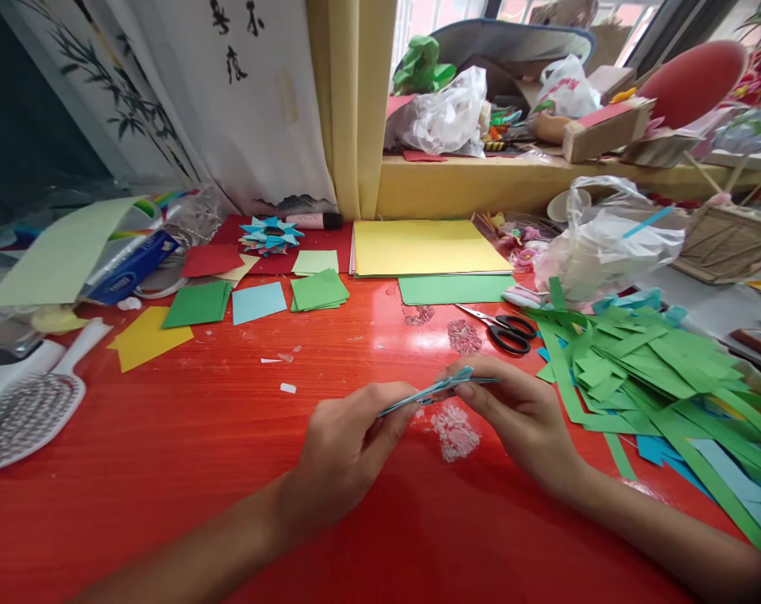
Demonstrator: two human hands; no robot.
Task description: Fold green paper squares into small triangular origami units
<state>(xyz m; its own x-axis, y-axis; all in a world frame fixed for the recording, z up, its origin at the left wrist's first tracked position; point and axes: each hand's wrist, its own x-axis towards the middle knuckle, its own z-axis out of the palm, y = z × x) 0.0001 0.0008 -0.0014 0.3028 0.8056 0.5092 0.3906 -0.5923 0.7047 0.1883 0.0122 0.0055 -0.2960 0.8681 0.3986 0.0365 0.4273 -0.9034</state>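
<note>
A folded piece of light blue paper (440, 387) is held above the red table between my two hands, seen nearly edge-on. My left hand (353, 440) pinches its left end between thumb and fingers. At the other end, my right hand (512, 411) grips it with the thumb in front and the fingers behind. How the folds run is hard to make out from this angle. Behind my right hand lie scissors (509, 331) with black handles, their blades apart. Toward the back left sits a blue folded-paper ring (270, 236) with pointed edges.
Green paper strips (663, 369) are heaped at the right. Cut squares, including a green stack (319, 290) and a light blue square (259, 303), lie at the back left. Yellow sheets (427, 246) rest near the wall. A white hairbrush (31, 415) is at the left edge.
</note>
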